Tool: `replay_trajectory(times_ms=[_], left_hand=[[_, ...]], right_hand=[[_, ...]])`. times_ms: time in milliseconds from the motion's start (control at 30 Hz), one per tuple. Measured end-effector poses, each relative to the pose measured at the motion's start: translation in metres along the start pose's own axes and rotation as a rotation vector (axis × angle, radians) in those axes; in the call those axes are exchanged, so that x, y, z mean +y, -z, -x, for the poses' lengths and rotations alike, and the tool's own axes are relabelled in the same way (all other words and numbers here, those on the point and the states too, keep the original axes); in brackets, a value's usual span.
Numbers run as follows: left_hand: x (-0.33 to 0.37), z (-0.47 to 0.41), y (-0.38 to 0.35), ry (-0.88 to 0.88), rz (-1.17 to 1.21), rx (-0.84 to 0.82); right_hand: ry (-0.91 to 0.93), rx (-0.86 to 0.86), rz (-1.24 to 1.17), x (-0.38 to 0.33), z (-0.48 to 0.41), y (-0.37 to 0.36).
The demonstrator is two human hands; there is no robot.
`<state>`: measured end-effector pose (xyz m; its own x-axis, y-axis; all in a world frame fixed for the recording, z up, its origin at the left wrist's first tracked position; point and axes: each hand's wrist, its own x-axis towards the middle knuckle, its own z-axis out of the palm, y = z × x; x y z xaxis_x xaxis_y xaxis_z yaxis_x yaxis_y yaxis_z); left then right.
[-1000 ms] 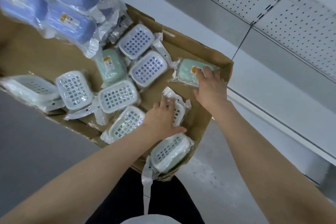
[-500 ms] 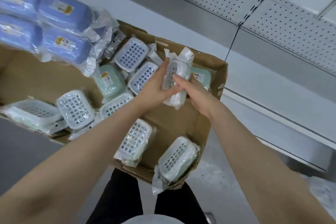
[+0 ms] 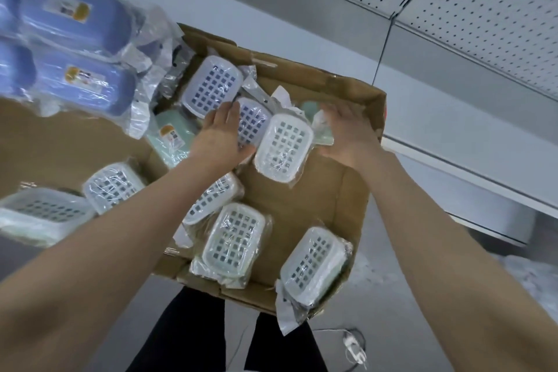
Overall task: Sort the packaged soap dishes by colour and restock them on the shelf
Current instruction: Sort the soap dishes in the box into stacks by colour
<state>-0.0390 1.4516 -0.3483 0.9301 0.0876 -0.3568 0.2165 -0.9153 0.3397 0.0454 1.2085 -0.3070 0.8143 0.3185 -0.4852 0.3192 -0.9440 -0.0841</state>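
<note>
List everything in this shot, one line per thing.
blue soap dishes: about four, blue, wrapped, stacked upper left, partly cut off
grid-top soap dishes: eight, white grids, wrapped, scattered in the box
mint soap dishes: two, mint green; one label-up mid-box, one partly hidden by the right hand
cardboard box: one, brown, open, centre
pegboard shelving: white, upper right
cable with plug: one, white, on the floor
trousers: dark, bottom centre
left hand: fingers straight, flat on a grid-top dish
right hand: at the box's far corner, grip unclear
</note>
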Motion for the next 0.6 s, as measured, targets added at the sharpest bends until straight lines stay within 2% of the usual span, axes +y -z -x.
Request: replay_trajectory(times_ms=[67, 167, 267, 300, 400, 433, 600], left_hand=[[0.001, 0.001, 0.0, 0.015, -0.008, 0.013], [0.0, 0.002, -0.006, 0.009, -0.044, 0.034], [0.003, 0.003, -0.009, 0.009, -0.04, 0.017], [0.006, 0.004, -0.008, 0.015, -0.028, 0.026], [0.014, 0.005, -0.005, -0.028, 0.014, 0.112], [0.016, 0.005, -0.003, -0.038, 0.03, 0.139], [0.023, 0.018, 0.03, -0.091, 0.084, 0.246]], right_hand=[[-0.026, 0.08, 0.085, 0.003, -0.007, -0.015], [-0.141, 0.25, 0.024, 0.008, -0.009, -0.018], [-0.058, 0.453, -0.084, -0.005, 0.004, -0.012], [-0.054, 0.429, -0.122, -0.015, 0.01, -0.01], [-0.074, 0.151, -0.099, -0.042, 0.019, -0.021], [-0.061, 0.107, -0.084, -0.048, 0.021, -0.027], [-0.139, 0.045, -0.284, -0.042, 0.022, -0.033]])
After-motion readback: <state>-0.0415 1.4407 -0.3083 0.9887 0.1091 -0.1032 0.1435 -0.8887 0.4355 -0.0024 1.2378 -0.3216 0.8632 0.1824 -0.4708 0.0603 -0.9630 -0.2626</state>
